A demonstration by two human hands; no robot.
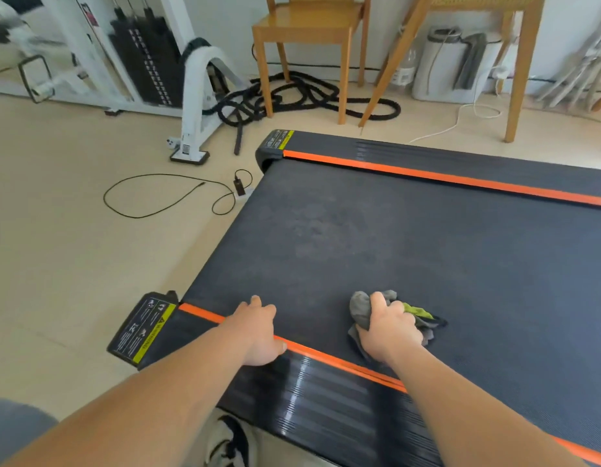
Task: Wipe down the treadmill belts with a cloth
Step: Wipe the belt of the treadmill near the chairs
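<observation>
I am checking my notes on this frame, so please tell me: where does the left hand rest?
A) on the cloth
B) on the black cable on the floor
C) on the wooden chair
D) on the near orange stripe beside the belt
D: the left hand lies across the near orange stripe at the edge of the belt, while the right hand grips the cloth.
</observation>
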